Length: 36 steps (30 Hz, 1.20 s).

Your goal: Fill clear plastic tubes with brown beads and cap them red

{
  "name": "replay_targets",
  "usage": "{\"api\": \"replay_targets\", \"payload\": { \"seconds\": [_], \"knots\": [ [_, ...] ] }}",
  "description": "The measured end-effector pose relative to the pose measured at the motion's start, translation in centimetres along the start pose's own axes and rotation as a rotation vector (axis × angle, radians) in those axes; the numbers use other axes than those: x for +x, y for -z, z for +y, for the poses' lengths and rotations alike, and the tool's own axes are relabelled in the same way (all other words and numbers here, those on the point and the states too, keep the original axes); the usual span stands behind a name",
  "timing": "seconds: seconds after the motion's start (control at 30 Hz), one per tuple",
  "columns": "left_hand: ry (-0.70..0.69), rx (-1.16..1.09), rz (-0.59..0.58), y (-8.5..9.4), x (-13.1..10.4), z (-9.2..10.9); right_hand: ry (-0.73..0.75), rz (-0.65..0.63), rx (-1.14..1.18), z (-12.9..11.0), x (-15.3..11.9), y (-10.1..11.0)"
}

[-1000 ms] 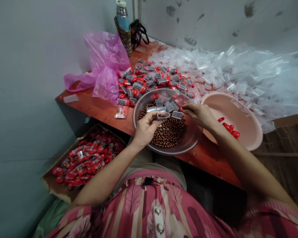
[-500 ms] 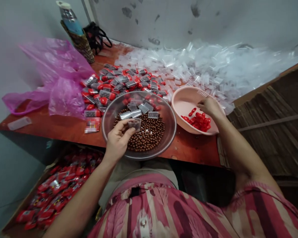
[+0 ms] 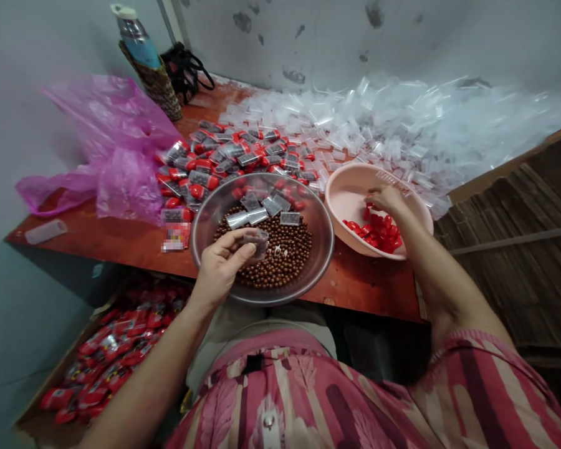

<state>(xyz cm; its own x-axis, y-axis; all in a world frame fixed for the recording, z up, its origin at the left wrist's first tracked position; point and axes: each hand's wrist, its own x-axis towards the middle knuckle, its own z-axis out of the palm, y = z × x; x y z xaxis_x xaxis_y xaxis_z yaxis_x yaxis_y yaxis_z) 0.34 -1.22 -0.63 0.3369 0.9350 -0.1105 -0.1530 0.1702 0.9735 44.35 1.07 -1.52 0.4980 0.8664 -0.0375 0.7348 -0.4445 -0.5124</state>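
Observation:
Over the metal bowl (image 3: 321,274), my left hand (image 3: 222,262) is closed on a small clear plastic tube (image 3: 257,244), its open end facing up and away. The bowl holds many round brown balls (image 3: 280,268) and several clear tubes (image 3: 247,217) lying on top of them. My right hand (image 3: 389,199) reaches into the pink plastic basin (image 3: 346,187), its fingers pinched on a red cap (image 3: 367,209). Below those fingers lies a heap of red caps (image 3: 378,234).
Filled red-capped tubes (image 3: 229,149) are piled behind the bowl. Clear empty tubes (image 3: 383,118) spread along the wall. At left are a pink plastic bag (image 3: 126,181) and a bottle (image 3: 140,47). A box of red packets (image 3: 116,349) stands below. Stacked cardboard (image 3: 518,262) borders the right.
My right hand has shifted slightly left in the basin and now has a red cap at its fingertips. The tube in my left hand has tilted a little, still over the bowl.

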Motion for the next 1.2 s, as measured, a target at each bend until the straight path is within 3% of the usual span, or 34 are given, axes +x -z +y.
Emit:
{"api": "replay_targets", "payload": {
  "seconds": [0.07,0.17,0.23,0.33,0.43,0.53,0.63,0.73,0.83,0.93,1.07,1.2],
  "knots": [
    [0.026,-0.031,-0.016,-0.1,0.1,0.0,-0.054,-0.003,0.226,-1.2,-1.0,0.7],
    [0.018,-0.062,-0.053,-0.2,0.1,0.1,0.065,0.007,0.526,-4.7,-3.4,1.1],
    [-0.007,-0.073,-0.079,-0.3,0.1,0.2,0.151,-0.021,0.699,-7.9,-5.8,0.4],
    [-0.039,-0.079,-0.118,-0.5,0.1,0.2,0.261,-0.195,0.950,-13.1,-9.9,-1.9],
    [-0.078,-0.071,-0.130,-0.3,0.3,-0.3,0.390,-0.373,0.930,-17.4,-13.5,-4.2],
    [-0.160,0.039,-0.088,0.0,0.3,-1.0,0.633,-0.445,0.625,-19.7,-15.2,-4.8],
    [-0.253,0.224,-0.047,0.1,0.1,-1.2,0.871,-0.416,0.214,-20.6,-15.3,-3.5],
    [-0.294,0.296,-0.037,0.0,-0.2,-0.9,1.009,-0.322,-0.056,-20.7,-15.2,-2.0],
    [-0.285,0.264,-0.049,-0.1,-0.2,-0.8,1.000,-0.215,-0.043,-20.4,-15.5,-2.0],
    [-0.284,0.256,-0.049,-0.1,0.0,-0.9,0.950,-0.206,0.110,-20.0,-15.8,-3.2],
    [-0.328,0.285,0.020,-0.1,-0.1,-1.2,1.057,-0.199,0.105,-19.7,-16.0,-4.7],
    [-0.348,0.339,0.046,-0.2,-0.4,-0.9,1.146,-0.140,0.053,-19.6,-16.2,-4.8]
  ]
}}
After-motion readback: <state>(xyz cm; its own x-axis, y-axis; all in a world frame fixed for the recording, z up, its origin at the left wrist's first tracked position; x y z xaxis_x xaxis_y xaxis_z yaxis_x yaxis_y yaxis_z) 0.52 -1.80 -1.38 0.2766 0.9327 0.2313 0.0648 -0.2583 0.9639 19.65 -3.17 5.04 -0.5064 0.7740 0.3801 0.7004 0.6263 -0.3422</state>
